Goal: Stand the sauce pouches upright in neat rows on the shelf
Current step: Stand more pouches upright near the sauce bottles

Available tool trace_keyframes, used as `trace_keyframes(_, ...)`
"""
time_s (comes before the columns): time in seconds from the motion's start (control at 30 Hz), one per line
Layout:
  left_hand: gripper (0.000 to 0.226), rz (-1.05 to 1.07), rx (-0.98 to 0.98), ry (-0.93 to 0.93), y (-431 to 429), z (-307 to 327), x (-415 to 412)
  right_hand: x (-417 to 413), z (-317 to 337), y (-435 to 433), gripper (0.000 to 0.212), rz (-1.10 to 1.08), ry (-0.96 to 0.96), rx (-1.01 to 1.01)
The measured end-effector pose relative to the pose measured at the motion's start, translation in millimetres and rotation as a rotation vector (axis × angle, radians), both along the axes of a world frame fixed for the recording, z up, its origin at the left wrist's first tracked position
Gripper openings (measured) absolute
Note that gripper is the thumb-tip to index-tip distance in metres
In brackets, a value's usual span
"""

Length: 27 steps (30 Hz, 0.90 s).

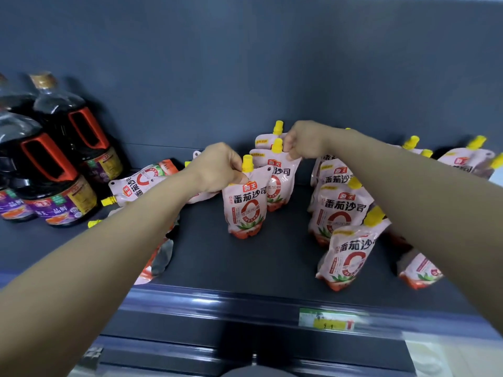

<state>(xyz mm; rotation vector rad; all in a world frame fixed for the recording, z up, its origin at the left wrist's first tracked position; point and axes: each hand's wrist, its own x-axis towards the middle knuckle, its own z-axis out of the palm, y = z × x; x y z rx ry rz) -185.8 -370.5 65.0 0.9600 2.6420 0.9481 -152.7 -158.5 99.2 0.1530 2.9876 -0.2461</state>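
The left hand (217,170) pinches the top of the front pouch (246,205), upright mid-shelf (245,268), while the right hand (304,140) pinches the pouch behind (276,180), with fallen pouches (141,183) lying sideways nearest the left hand.

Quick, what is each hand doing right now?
Left hand: closed on the front pink yellow-capped sauce pouch.
Right hand: closed on the pink pouch behind it.
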Motion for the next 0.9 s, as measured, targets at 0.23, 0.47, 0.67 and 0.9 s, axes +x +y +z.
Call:
trace_keyframes(0.23,0.011,-0.041,0.051,-0.052,21,-1,5,4,6,3,0.02,0.012,0.044,-0.049)
trace_keyframes(0.47,0.004,-0.077,0.077,-0.079,31,-3,8,9,10,0,0.022,0.012,0.078,-0.048)
trace_keyframes(0.67,0.01,-0.104,0.101,-0.117,29,-4,9,9,15,-3,0.021,0.004,0.136,-0.063)
trace_keyframes(0.9,0.015,-0.088,0.19,-0.242,3,4,1,6,28,-21,0.023,0.039,0.269,-0.001)
